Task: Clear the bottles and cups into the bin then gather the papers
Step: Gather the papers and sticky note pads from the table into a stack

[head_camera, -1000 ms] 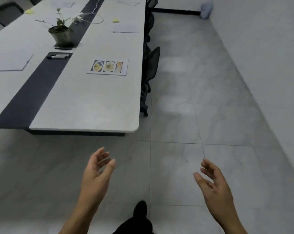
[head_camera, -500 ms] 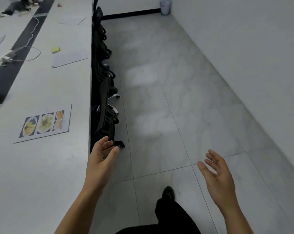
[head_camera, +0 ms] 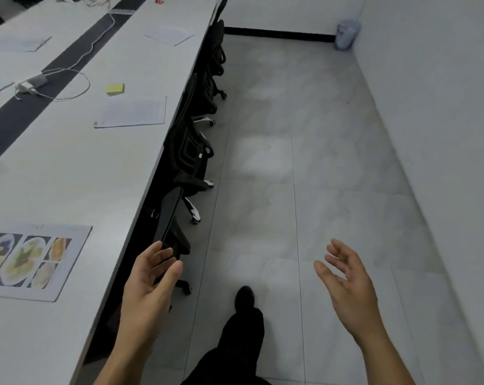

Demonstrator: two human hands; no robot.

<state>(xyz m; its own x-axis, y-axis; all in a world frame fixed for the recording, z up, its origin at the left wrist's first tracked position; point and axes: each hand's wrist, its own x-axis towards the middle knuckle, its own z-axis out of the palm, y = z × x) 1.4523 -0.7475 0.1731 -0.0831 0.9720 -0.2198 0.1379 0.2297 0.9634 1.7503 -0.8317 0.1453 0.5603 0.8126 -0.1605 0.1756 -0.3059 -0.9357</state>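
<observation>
Holds nothing in either hand: L hand [head_camera: 149,284] relaxed, fingers loosely apart, by the table [head_camera: 68,176] edge in front of the chairs [head_camera: 190,151]; R hand [head_camera: 349,284] spread wide over the floor. Papers on the table: photo sheet [head_camera: 32,262] nearest, printed sheet [head_camera: 132,112] further up beside a yellow sticky pad [head_camera: 115,88], another sheet [head_camera: 170,34] beyond. Bin [head_camera: 346,34] in far R corner, well apart.

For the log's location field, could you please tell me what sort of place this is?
Probably an office meeting room: a long white table with black office chairs tucked along its edge, printed papers lying on it, and a waste bin in the far corner.
</observation>
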